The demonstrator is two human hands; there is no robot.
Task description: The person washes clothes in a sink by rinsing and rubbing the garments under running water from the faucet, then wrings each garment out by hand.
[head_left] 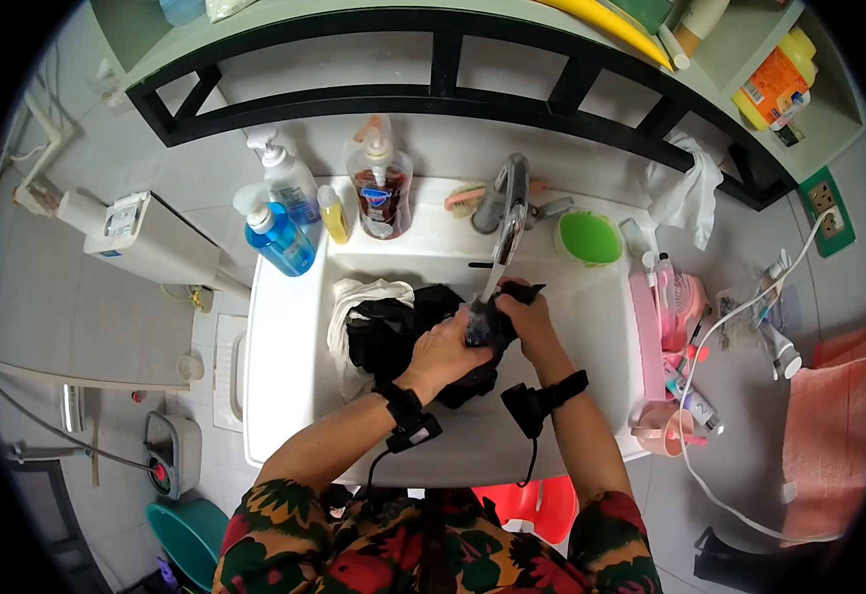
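Note:
My left hand (438, 354) and my right hand (530, 322) both grip a wet black cloth (480, 327) in the white sink (289, 381). Water runs from the chrome faucet (514, 208) onto the cloth between them. The fingers of both hands are closed around the fabric and partly hidden by it. To the left of my left hand lies more bunched black fabric (375, 337), over a white cloth (340, 342). Whether the black fabric is one piece or several, I cannot tell.
Pump bottles, one with dark red liquid (381, 193) and one blue (279, 241), stand on the sink's back left. A brush (465, 199) and a green bowl (588, 239) sit near the faucet. A white cable (710, 337) hangs on the right, beside pink holders.

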